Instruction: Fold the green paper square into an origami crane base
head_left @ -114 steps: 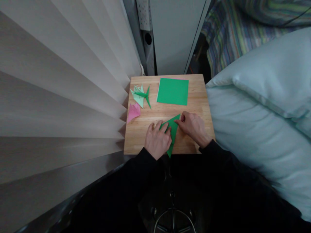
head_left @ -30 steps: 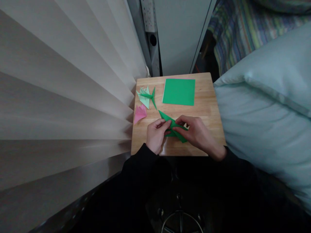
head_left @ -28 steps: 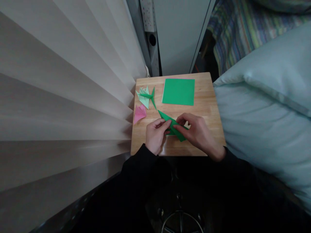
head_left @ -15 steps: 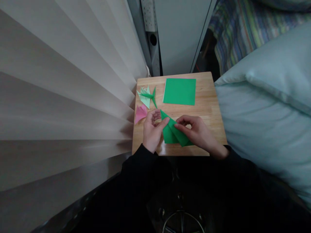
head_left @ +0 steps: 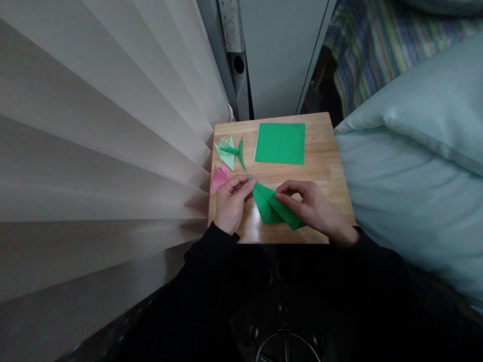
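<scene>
A partly folded sheet of green origami paper (head_left: 272, 207) is held over the front of the small wooden table (head_left: 324, 138). My left hand (head_left: 233, 200) pinches its narrow upper-left tip between thumb and fingers. Along its upper right edge, my right hand (head_left: 305, 201) grips the paper with thumb and forefinger. Beyond my hands lies a stack of square green paper (head_left: 279, 144). Left of the stack rest a dark green folded piece (head_left: 240, 151), a pale green folded piece (head_left: 227, 159) and a pink folded piece (head_left: 220, 177), partly behind my left hand.
A pale pleated curtain (head_left: 113, 151) hangs close along the table's left side. On the right, light blue bedding (head_left: 407, 166) comes up against the table edge. A grey cabinet (head_left: 281, 55) stands behind, and a dark chair base (head_left: 285, 342) shows below.
My left thumb and fingers have shifted from the paper's upper left side to pinch its tip. The paper and my right hand have moved slightly right.
</scene>
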